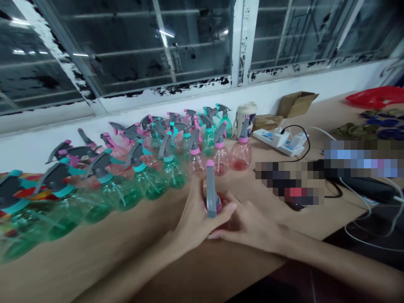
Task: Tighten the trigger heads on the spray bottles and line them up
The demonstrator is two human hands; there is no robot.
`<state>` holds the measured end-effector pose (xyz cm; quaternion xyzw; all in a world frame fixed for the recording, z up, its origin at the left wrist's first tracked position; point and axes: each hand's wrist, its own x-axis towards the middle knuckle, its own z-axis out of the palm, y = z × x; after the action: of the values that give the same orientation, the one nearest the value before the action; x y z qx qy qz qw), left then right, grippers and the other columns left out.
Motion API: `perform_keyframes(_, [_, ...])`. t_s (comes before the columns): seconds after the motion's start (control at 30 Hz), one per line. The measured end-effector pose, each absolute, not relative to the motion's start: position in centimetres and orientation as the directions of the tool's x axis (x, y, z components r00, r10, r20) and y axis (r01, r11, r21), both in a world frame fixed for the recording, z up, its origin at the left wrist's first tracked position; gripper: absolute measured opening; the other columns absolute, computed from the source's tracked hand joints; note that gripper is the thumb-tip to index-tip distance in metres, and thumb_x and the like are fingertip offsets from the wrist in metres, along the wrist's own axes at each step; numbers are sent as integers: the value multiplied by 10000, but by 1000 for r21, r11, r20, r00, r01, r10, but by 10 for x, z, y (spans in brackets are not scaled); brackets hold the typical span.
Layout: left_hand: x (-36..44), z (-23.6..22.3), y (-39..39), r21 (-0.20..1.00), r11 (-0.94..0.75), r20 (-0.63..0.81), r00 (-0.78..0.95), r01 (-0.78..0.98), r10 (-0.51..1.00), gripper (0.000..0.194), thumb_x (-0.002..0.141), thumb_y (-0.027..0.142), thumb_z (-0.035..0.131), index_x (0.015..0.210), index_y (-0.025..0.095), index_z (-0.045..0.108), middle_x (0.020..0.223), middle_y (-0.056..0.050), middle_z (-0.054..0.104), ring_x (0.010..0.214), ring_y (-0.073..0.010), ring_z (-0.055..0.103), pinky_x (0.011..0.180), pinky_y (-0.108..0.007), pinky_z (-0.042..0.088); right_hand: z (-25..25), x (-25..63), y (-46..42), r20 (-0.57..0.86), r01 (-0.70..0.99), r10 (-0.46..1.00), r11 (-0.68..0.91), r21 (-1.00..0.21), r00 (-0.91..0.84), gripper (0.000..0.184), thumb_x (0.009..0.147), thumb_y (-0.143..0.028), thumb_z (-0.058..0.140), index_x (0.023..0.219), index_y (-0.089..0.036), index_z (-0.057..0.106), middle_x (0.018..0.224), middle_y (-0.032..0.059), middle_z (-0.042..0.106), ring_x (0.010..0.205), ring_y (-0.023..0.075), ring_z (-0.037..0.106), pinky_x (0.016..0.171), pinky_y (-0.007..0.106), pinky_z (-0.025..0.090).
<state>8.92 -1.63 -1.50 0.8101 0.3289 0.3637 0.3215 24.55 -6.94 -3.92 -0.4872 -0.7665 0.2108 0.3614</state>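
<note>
Nearer the person than the white cup (245, 112) and a little to its left, a pink spray bottle (212, 202) is held over the desk (63, 269) — whether its base touches is hidden. The left hand's (200, 216) grip wraps the bottle below its grey head (210, 181); the right hand's (252, 221) grip clasps the other side. Left of the cup stand green bottles (150, 185); three pink-collared bottles (241, 156) stand just before it — and a power strip (268, 142) lies to its right.
</note>
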Motion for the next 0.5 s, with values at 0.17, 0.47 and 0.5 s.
perform_keyframes(0.17, [94, -36, -13, 676, -656, 341, 647, 336, 682, 784, 765, 392, 672, 1389, 231, 225, 1399, -139, 375, 1300, -325, 367, 1058, -556, 329, -48, 306, -71, 287, 652, 931, 363, -666, -225, 547, 766, -518, 657, 1180, -194, 507, 1067, 93, 646, 957, 259, 625, 823, 417, 505])
perform_keyframes(0.47, [73, -86, 11, 237, -773, 248, 733, 588, 633, 591, 808, 314, 587, 1345, 180, 381, 1452, -158, 384, 1334, -349, 353, 1048, -593, 341, -32, 399, -51, 354, 749, 932, 178, -638, 80, 511, 742, -521, 673, 1160, -252, 555, 1068, 60, 683, 938, 299, 651, 811, 445, 528])
perform_keyframes(0.5, [71, -88, 12, 202, -782, 239, 745, 590, 623, 563, 818, 328, 582, 1332, 177, 407, 1445, -159, 398, 1325, -353, 369, 1040, -597, 349, -29, 409, -44, 373, 742, 923, 182, -646, 98, 510, 742, -515, 675, 1161, -252, 552, 1092, 66, 677, 962, 304, 645, 834, 457, 521])
